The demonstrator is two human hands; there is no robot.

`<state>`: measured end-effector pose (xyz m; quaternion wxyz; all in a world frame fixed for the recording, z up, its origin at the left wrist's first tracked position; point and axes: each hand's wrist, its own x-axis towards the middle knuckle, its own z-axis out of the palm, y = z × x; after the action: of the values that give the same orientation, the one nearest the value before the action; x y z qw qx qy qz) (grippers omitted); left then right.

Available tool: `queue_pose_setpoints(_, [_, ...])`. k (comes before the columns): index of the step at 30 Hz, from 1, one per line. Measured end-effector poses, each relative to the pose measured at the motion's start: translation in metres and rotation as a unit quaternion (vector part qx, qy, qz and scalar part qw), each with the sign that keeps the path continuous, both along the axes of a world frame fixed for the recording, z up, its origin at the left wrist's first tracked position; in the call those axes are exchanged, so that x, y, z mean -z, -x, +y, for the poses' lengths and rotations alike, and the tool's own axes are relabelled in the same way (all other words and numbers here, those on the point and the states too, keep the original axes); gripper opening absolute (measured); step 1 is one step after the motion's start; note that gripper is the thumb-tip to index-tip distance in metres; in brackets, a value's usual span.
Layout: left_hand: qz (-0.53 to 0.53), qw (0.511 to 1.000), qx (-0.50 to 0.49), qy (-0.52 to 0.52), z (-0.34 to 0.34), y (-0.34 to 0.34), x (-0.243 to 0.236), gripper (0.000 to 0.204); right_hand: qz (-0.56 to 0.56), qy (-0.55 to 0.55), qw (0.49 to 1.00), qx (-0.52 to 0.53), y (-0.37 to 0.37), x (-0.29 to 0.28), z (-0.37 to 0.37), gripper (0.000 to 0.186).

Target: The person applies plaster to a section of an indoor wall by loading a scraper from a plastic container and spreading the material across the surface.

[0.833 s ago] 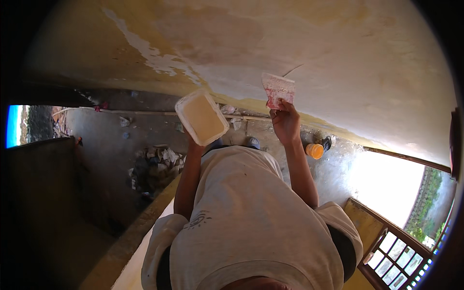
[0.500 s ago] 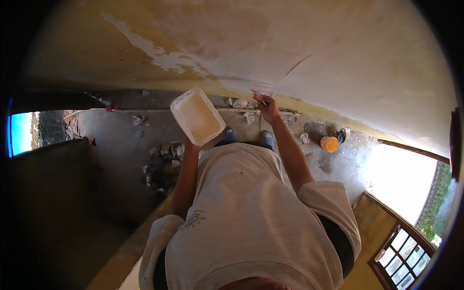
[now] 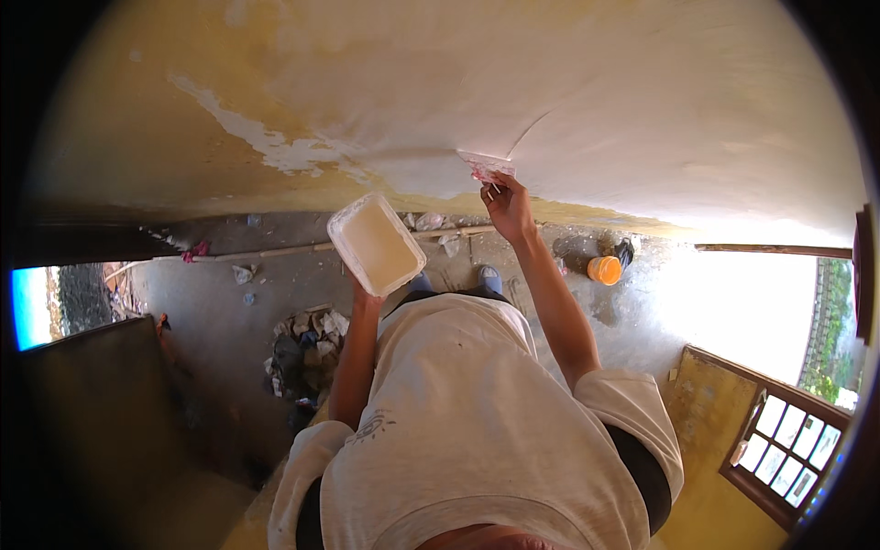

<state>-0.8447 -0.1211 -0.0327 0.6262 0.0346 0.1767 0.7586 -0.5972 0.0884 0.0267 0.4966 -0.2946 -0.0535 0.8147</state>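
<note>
In my left hand [image 3: 365, 287] is a white rectangular tub [image 3: 349, 258], gripped at its near left side and tilted. Smooth cream-coloured paste [image 3: 378, 240] covers its inside. My right hand [image 3: 510, 211] pinches a flat, paste-smeared spreader [image 3: 489, 167], its wide edge against the wall [image 3: 632, 101]. Pinkish-red patches show on the blade. Just beyond the spreader, a thin curved line [image 3: 530, 131] runs up the pale coating. To the left, the wall is yellowish with a ragged whitish patch [image 3: 266, 137].
An orange bucket [image 3: 604, 270] stands on the floor at the right, beside a dark bag [image 3: 624, 251]. A rubbish heap [image 3: 307, 353] lies at the left. A long pole [image 3: 284, 251] lies along the wall's foot. Bright openings show at both sides, with a paned window [image 3: 790, 449] lower right.
The view has tilted toward the wall. My right hand has moved the spreader up, closer to the curved line's lower end. My left hand still holds the tub, now lower in view.
</note>
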Motion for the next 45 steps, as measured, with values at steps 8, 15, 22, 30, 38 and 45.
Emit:
queue_pose_setpoints(8, [-0.096, 0.988, 0.073, -0.097, 0.038, -0.043, -0.041, 0.073, 0.024, -0.104, 0.994, -0.013, -0.025, -0.198, 0.008, 0.013])
queue_pose_setpoints(15, [-0.053, 0.993, 0.043, -0.097, 0.031, -0.052, -0.037, 0.071, 0.073, -0.221, 0.972, 0.033, -0.049, -0.257, -0.017, 0.018])
queue_pose_setpoints(22, [0.044, 0.999, -0.018, 0.017, -0.005, -0.057, -0.005, 0.07, -0.039, -0.101, 0.993, -0.049, -0.063, -0.069, -0.036, 0.012])
queue_pose_setpoints(30, [0.108, 0.988, -0.073, 0.085, -0.037, -0.062, 0.003, 0.069, -0.115, 0.073, 0.984, -0.112, -0.055, 0.16, 0.0, 0.009])
queue_pose_setpoints(38, [0.142, 0.977, -0.098, 0.124, -0.058, -0.073, -0.004, 0.069, -0.055, 0.097, 0.989, -0.102, -0.028, 0.196, 0.021, 0.012])
queue_pose_setpoints(45, [0.148, 0.979, -0.083, 0.116, -0.051, -0.088, -0.009, 0.068, -0.022, 0.09, 0.993, -0.073, -0.031, 0.147, 0.019, 0.007])
